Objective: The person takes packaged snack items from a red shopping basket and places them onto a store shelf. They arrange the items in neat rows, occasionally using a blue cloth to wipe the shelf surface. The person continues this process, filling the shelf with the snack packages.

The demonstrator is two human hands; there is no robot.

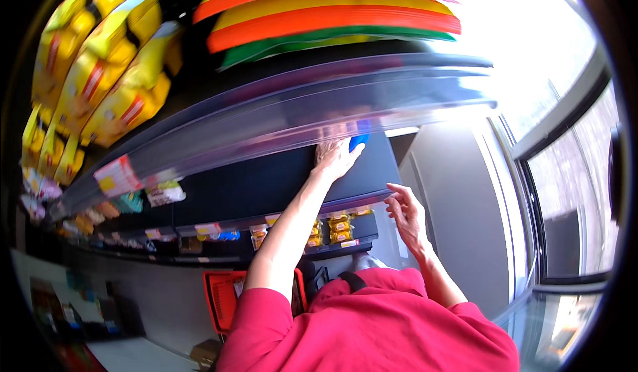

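Note:
My left hand (337, 159) reaches onto the dark shelf board (239, 182), under the clear front strip of the shelf above. Beneath its fingers and thumb is a bright blue cloth (359, 139), mostly covered by the hand and partly seen through the strip. The hand presses down on it at the right end of the board. My right hand (407, 216) hangs beside the shelf's front right corner, fingers loosely curved and apart, holding nothing. Whether its fingertips touch the shelf edge, I cannot tell.
Colourful bags (332, 19) lie stacked on the upper shelf, with yellow packets (100, 73) hanging at left. Small yellow packs (340, 227) stand on the lower shelf. A red basket (218, 299) is below at left. A grey panel (458, 192) and window (565, 172) border the right.

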